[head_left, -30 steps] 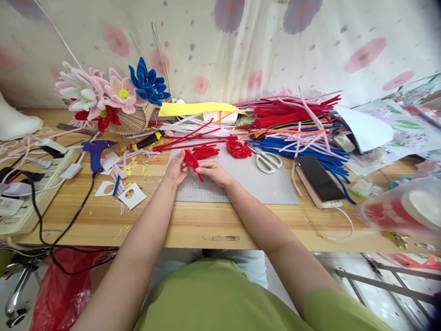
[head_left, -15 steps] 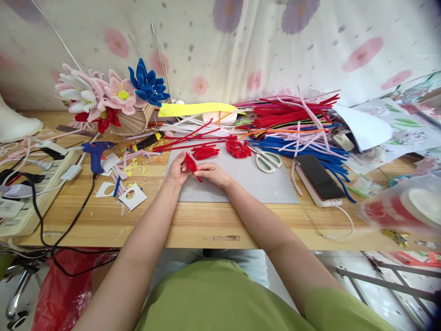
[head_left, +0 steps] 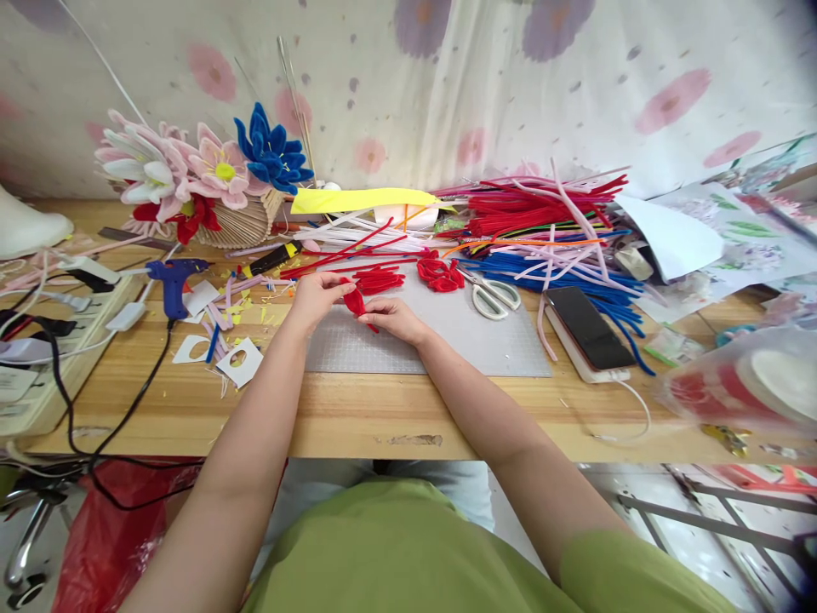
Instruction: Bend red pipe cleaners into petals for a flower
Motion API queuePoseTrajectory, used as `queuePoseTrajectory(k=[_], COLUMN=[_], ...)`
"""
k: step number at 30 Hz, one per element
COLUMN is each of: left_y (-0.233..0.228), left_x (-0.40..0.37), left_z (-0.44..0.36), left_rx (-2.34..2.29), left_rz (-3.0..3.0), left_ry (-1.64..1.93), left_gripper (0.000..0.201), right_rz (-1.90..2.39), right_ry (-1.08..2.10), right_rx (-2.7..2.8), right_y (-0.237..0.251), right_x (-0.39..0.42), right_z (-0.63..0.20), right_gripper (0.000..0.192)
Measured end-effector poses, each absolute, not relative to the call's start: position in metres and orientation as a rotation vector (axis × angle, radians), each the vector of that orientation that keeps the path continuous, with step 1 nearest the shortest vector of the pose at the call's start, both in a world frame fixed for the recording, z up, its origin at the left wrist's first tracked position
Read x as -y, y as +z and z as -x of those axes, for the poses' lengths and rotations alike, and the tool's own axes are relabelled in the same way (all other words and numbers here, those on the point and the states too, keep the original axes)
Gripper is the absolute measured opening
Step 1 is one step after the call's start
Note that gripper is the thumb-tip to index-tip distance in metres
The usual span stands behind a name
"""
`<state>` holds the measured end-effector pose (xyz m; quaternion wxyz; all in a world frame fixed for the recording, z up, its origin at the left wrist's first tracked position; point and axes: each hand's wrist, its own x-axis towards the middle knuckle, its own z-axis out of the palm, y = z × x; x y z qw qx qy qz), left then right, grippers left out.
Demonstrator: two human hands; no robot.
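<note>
Looking down from my head camera, I see a long wooden desk [head_left: 357, 417] pushed up against a white cloth wall with pink and purple flower spots [head_left: 485, 77]. A grey mat [head_left: 459, 340] lies in the middle of the desk. Behind it sits a big messy pile of fuzzy sticks [head_left: 542, 221] in red, blue, pink and white. On the far left stand soft flowers [head_left: 191, 166], pink, white and blue, next to a blue glue gun [head_left: 171, 277] with a black cord. White scissors [head_left: 494, 298] lie on the mat, and a dark phone [head_left: 591, 328] rests just to the right of the mat. Small white paper cut-outs [head_left: 239, 362] lie on the wood to the left of the mat. Near the back edge of the mat are two little heaps of bent red pieces [head_left: 440, 274]. I am wearing a green shirt, and both of my arms reach forward over the desk. My left hand [head_left: 316, 298] and my right hand [head_left: 392, 317] meet over the left part of the mat. Between them is a small red fuzzy petal [head_left: 354, 300]. The fingers of both hands pinch it, the left hand at its upper end and the right hand at its lower end. The petal is held a little above the mat, close in front of the red heaps.
</note>
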<state>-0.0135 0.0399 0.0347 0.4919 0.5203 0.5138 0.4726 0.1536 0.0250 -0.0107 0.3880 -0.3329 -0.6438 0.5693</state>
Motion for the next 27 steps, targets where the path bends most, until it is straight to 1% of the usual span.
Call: queuePoseTrajectory(k=[7, 12, 14, 18, 26, 27], left_y=[0.039, 0.044, 0.045, 0.044, 0.037, 0.034], left_x=[-0.040, -0.036, -0.034, -0.034, -0.027, -0.027], left_z=[0.015, 0.020, 0.019, 0.015, -0.003, -0.006], left_rx=[-1.319, -1.168, -1.193, -1.302, -1.168, -1.197], left_rz=[-1.300, -1.262, -1.257, -1.216, -1.069, -1.032], left_ry=[1.075, 0.876, 0.835, 0.843, 0.881, 0.931], left_gripper=[0.037, 0.038, 0.036, 0.029, 0.023, 0.021], right_rz=[0.821, 0.831, 0.838, 0.837, 0.880, 0.881], right_ry=[1.467, 1.470, 1.471, 1.474, 1.522, 1.525], right_rx=[1.665, 1.631, 1.613, 1.638, 1.630, 1.635], right_y=[-0.012, -0.012, -0.012, -0.011, -0.008, -0.007], right_x=[-0.024, -0.024, -0.025, -0.027, -0.028, -0.029], right_z=[-0.153, -0.155, -0.156, -0.158, -0.165, -0.166], right_gripper=[0.031, 0.032, 0.033, 0.032, 0.031, 0.031])
